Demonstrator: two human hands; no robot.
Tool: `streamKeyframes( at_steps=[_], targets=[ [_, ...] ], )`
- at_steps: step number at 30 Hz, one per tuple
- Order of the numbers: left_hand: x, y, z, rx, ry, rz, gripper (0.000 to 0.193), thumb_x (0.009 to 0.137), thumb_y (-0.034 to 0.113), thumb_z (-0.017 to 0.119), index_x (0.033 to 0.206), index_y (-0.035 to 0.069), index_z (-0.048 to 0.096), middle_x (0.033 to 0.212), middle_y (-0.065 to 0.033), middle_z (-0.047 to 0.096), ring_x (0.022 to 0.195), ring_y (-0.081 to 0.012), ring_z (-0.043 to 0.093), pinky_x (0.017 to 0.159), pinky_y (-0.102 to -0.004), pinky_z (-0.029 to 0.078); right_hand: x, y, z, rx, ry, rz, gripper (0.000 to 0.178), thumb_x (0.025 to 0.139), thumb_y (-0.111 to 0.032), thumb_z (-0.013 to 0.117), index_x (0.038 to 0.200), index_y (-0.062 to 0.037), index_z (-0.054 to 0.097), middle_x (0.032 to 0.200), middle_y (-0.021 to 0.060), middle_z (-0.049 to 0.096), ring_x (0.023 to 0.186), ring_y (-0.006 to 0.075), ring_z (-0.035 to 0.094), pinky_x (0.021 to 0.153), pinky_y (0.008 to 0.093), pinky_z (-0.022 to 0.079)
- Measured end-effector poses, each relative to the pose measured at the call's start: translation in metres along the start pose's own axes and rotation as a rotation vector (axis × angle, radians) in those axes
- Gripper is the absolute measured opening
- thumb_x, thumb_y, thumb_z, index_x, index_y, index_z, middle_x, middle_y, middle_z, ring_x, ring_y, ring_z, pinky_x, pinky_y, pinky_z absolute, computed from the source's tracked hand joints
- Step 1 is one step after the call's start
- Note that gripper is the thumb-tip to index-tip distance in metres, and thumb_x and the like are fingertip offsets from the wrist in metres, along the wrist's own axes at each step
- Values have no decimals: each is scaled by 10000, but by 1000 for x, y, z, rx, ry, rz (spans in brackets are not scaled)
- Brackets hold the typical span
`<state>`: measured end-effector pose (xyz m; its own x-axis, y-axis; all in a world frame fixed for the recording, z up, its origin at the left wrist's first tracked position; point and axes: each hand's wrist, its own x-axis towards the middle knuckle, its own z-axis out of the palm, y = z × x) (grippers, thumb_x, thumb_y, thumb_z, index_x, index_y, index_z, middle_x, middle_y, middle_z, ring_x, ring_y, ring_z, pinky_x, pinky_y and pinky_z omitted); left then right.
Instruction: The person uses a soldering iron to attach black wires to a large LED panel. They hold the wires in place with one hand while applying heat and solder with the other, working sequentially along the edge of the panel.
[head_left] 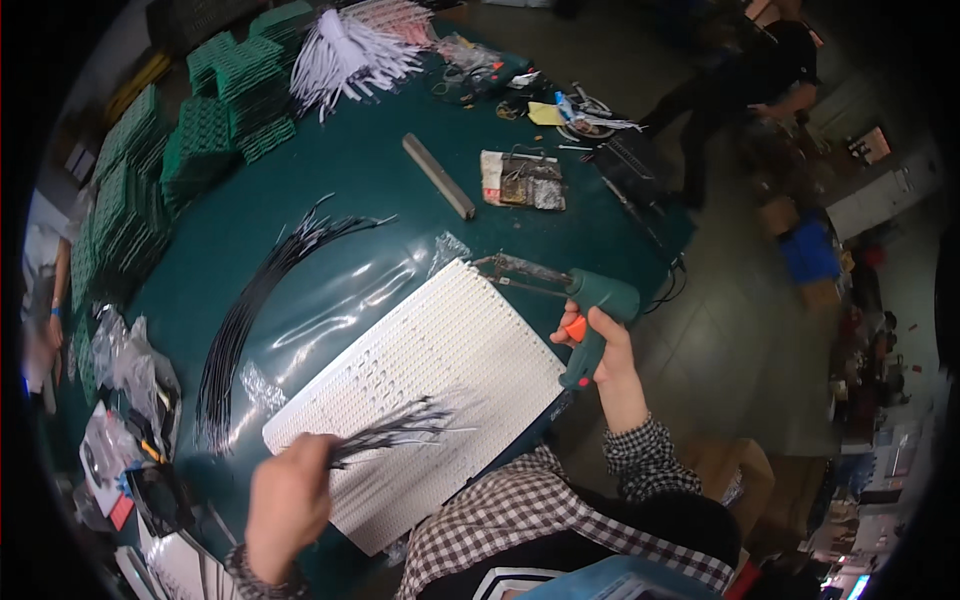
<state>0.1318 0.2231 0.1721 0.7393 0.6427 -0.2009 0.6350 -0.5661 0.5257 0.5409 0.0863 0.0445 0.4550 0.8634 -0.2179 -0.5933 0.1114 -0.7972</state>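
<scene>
1. Head view, left hand [292, 500]: it is closed around one end of a dark wire bundle [395, 425], whose loose ends fan over the lower part of the white perforated panel [455, 365]. A firm but light grip should stop the wires from splaying; blur hides the exact finger placement.
2. Right hand [607, 352]: its fingers wrap the handle of the green pistol-shaped soldering gun [608, 294], near the orange trigger [576, 328]. I cannot tell whether the trigger is pressed.
3. The gun's nose lies at the panel's far corner; contact is unclear. Treating it as hot is wise, with wires and fingers well away.
4. The panel lies slanted across the green tabletop [340, 185], between the hands. Steadying it before applying any pressure would help.
5. The second wire bundle [255, 310], left of the panel, is best left untangled.
</scene>
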Motion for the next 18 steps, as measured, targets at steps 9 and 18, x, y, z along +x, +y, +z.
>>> streamKeyframes(
  at_steps=[9, 18],
  targets=[
    [4, -10, 117, -190, 356, 115, 234, 855, 40, 718, 1084, 36, 668, 967, -131, 645, 904, -332, 639, 782, -412, 524, -2, 5, -8, 132, -109, 94, 455, 961, -276, 685, 1272, 34, 567, 1075, 122, 657, 944, 247, 694, 863, 448, 604],
    [-6, -22, 99, -369, 613, -157, 110, 872, 7, 708, 971, 27, 662, 879, -112, 657, 857, -319, 666, 726, -409, 531, 3, 0, 4, -85, -218, 66, 454, 971, -365, 684, 1216, -12, 538, 1010, 85, 641, 932, 225, 640, 907, 412, 538]
  ],
)
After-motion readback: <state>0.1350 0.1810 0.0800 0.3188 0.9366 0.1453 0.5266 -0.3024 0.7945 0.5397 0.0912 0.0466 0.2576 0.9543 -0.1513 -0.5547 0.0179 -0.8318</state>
